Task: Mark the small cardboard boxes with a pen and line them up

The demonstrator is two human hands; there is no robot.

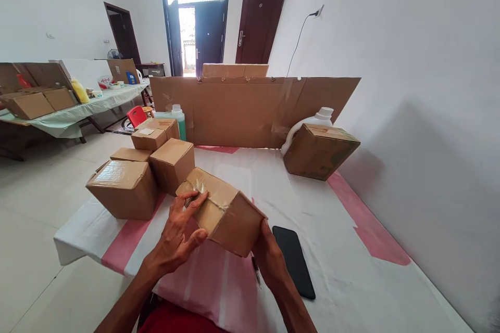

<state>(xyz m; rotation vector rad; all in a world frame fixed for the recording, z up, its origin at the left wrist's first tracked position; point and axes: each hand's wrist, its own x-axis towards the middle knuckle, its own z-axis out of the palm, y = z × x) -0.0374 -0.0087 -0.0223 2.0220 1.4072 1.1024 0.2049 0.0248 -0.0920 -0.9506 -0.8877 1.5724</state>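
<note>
A small taped cardboard box [228, 213] is tilted above the near part of the table, between my two hands. My left hand [182, 231] grips its left end, with fingertips on the taped top and the thumb at the near edge. Around the box's right end, my right hand [269, 252] is closed, its thumb at the corner and its other fingers mostly hidden. Just right of that hand lies a black phone [295, 263]. A pen [256, 270] shows partly beside the right wrist.
Several cardboard boxes [123, 195] stand at the table's left, near a green-liquid bottle [180, 124]. Another box [320, 153] leans by a white jug [308, 124] at the back right. A cardboard panel [238, 112] closes the far edge; a wall [429, 140] borders the right.
</note>
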